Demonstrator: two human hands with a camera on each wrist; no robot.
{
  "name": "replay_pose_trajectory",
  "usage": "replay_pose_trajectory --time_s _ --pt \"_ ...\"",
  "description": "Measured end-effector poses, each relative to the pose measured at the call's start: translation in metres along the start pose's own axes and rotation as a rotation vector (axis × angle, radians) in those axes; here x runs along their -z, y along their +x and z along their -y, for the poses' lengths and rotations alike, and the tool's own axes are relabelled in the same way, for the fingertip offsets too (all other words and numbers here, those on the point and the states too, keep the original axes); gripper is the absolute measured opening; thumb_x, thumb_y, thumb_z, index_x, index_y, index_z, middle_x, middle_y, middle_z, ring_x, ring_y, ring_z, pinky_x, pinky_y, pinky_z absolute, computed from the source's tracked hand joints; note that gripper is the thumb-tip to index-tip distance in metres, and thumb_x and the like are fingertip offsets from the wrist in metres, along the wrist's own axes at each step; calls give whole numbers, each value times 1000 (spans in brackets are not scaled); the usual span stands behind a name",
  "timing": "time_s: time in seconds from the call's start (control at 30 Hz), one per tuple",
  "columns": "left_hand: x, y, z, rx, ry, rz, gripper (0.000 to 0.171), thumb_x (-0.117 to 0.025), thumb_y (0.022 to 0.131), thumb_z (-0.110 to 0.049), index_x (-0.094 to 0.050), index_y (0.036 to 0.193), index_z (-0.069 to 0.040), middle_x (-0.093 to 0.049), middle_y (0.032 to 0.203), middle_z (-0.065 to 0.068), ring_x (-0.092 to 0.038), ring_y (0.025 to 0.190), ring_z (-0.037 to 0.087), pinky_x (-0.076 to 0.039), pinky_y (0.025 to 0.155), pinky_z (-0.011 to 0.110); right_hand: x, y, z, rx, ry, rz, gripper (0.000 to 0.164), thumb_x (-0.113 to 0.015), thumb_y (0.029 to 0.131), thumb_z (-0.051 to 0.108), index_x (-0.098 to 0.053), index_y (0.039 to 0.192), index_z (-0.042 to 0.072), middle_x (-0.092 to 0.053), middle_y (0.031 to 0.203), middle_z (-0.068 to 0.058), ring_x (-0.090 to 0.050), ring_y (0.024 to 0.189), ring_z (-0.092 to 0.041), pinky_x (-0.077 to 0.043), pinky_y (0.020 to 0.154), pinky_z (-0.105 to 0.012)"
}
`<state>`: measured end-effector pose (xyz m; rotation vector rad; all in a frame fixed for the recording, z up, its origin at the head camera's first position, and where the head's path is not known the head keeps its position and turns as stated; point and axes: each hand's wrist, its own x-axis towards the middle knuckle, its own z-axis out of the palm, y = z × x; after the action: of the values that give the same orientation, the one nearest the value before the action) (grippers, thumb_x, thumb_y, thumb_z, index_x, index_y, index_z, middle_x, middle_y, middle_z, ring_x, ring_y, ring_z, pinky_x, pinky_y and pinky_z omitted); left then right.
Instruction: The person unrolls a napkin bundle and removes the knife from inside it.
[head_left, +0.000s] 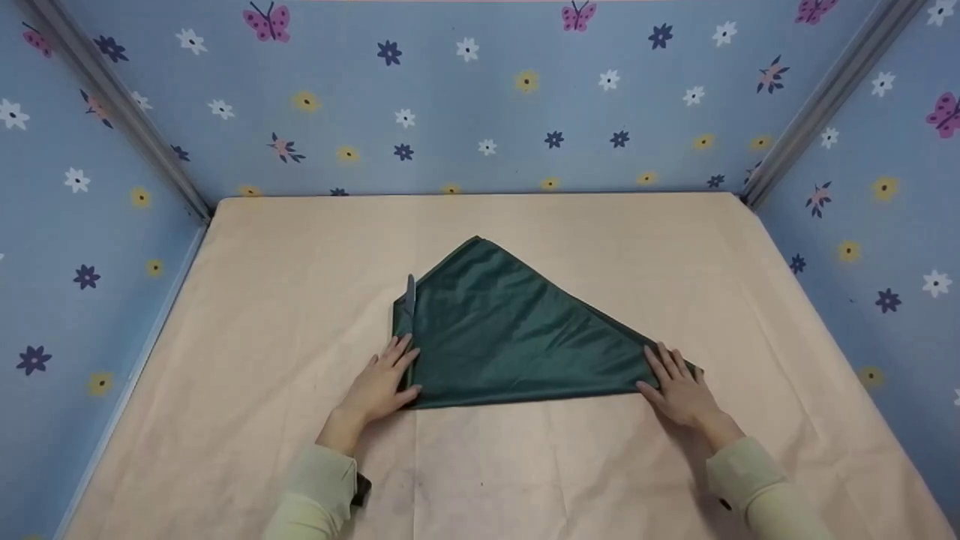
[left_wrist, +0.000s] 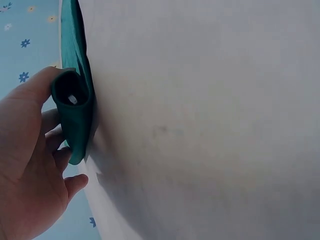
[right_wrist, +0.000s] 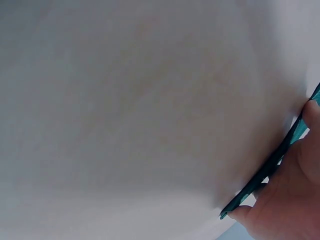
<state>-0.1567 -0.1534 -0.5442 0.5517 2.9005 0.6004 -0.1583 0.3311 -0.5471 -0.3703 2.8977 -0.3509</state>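
A folded dark green cloth lies on the table, its top corner pointing away from me. Along its left side runs a rolled edge, seen end-on as a hollow green roll with a small pale tip inside. From the far end of that roll sticks out a slim grey piece with a rounded tip, like a table knife's blade. My left hand rests over the rolled edge, thumb spread apart from the fingers. With fingers extended, my right hand lies on the narrow right corner, thumb near the front edge.
A pale beige tablecloth with light creases covers the table. Blue flowered walls stand behind and on both sides, with grey posts at the corners.
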Motion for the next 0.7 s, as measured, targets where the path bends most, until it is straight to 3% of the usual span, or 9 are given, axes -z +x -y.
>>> replay_pose_trajectory --time_s 0.7 --pt "7 -10 7 14 -40 -36 59 -56 85 -32 -37 134 -5 -23 143 16 -19 130 32 -23 98 52 1 0 1 4 -4 -9 66 -38 93 43 -20 140 1 -12 143 -24 -9 129 -42 -9 93 -66"
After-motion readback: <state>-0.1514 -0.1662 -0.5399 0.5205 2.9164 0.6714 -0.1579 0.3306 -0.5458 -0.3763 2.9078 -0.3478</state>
